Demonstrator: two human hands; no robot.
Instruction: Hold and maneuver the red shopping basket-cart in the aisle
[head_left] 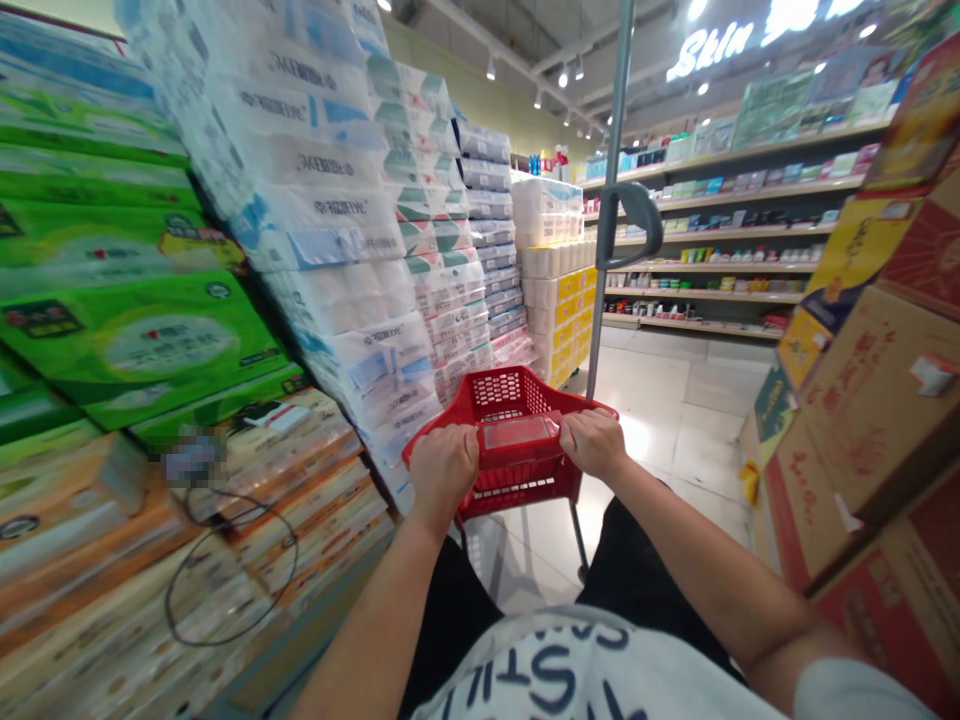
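Observation:
A red plastic shopping cart (517, 482) stands in front of my body, its handle crossing between my hands. My left hand (448, 458) is wrapped round the left part of the handle. On the right part, my right hand (594, 442) has its fingers closed round the same bar. A clear panel (519, 433) sits on the handle between my two fists. A tall grey pole (606, 240) with a looped grip (637, 222) rises at the cart's right side. The visible part of the cart's basket shows nothing in it.
Wrapped tissue packs (330, 200) are stacked high on the left, beside green packs (150, 330) and orange-white packs (315, 510) with a loose black cable (232, 642). Cardboard boxes (877, 400) line the right. Shelves of small products (720, 235) stand beyond the tiled floor (675, 400).

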